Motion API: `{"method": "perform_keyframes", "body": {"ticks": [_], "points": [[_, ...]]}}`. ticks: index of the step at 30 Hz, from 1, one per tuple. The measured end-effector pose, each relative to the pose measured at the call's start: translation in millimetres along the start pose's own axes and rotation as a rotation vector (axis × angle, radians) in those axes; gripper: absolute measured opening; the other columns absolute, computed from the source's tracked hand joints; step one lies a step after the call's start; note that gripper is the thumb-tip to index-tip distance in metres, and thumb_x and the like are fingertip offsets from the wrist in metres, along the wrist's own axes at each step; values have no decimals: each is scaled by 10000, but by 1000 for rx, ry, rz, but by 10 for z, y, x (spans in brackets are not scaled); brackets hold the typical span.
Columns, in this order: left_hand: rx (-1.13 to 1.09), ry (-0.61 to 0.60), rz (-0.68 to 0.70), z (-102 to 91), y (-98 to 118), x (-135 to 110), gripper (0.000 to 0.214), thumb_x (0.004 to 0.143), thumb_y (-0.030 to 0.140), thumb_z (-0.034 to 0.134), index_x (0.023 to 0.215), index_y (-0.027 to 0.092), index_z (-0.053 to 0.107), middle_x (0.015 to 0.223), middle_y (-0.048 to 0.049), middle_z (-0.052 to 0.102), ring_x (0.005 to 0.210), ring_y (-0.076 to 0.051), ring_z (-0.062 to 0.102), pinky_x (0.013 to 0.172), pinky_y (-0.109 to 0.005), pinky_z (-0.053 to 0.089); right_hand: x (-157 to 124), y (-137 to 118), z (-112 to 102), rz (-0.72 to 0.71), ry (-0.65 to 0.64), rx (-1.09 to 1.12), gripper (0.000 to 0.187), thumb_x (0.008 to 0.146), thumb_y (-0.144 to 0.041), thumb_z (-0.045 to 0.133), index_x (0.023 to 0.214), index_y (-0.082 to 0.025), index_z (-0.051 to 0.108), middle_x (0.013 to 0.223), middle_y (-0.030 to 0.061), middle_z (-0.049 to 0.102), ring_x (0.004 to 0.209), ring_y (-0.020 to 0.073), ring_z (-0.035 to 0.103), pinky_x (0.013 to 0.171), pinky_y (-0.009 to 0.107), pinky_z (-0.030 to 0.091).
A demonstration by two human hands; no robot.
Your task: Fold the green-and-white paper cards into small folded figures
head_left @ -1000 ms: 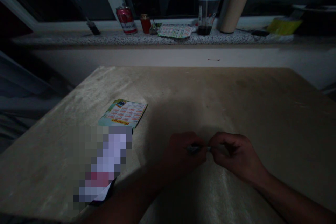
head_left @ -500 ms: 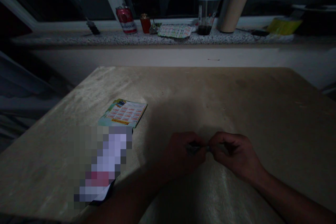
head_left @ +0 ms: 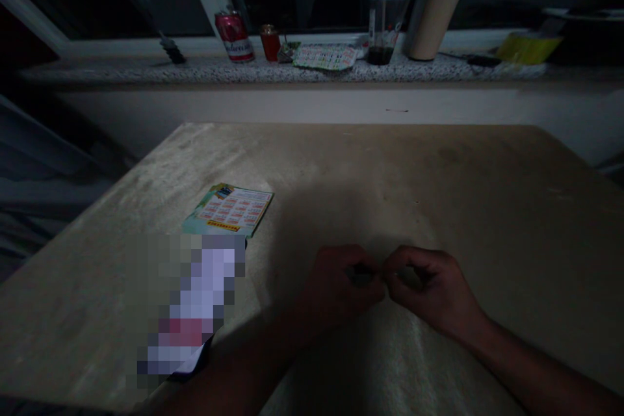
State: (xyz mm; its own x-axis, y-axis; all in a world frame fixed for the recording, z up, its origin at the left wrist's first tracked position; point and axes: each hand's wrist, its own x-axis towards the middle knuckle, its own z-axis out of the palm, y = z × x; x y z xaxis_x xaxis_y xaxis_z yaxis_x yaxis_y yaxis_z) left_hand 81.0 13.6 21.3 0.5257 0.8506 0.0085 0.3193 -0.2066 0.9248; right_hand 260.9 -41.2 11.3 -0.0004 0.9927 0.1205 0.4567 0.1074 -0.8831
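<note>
Barely visible between left hand (head_left: 341,285) and right hand (head_left: 431,289), small dark object (head_left: 363,273)

A broad pale-tan wooden desk (head_left: 439,169) shows a matt, scuffed top with faint streaks and a dull sheen near its front edge. On it lies a colourful printed paper card (head_left: 229,209), smooth and slightly glossy. Behind, a speckled grey stone window ledge (head_left: 146,69) looks grainy. It bears a shiny red metal drink can (head_left: 234,36), a clear plastic cup with a white lid (head_left: 385,19) and a matt tan cardboard tube (head_left: 436,0). A small dark item (head_left: 363,271), pinched between the left grip (head_left: 341,286) and right grip (head_left: 429,289), is too dim to tell its material.
</note>
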Motion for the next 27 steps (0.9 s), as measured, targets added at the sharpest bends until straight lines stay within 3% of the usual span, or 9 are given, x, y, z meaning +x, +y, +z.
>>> {"method": "perform_keyframes", "body": {"ticks": [12,20,27], "points": [[-86,-11,-52,10,-28,7,39,691,148,720,711,165,749,659,12,708,610,-125,604,593,-229,441,3,-21,17,71,-26,87,58,746,-214,663,712,-182,698,651,19,675,572,141,599,508,244,478],[-158,-36,-56,18,-10,16,63,722,171,679,728,150,738,681,-4,705,637,-131,615,621,-236,456,18,-19,22,72,27,185,32,701,-183,690,676,-197,704,628,9,683,567,136,608,505,224,492],[-357,-31,-139,-27,-63,27,199,766,340,714,839,158,747,762,-29,724,687,-157,642,633,-255,486,54,-36,-22,120,148,298,35,676,-182,734,650,-205,728,605,8,702,560,134,629,526,213,509]]}}
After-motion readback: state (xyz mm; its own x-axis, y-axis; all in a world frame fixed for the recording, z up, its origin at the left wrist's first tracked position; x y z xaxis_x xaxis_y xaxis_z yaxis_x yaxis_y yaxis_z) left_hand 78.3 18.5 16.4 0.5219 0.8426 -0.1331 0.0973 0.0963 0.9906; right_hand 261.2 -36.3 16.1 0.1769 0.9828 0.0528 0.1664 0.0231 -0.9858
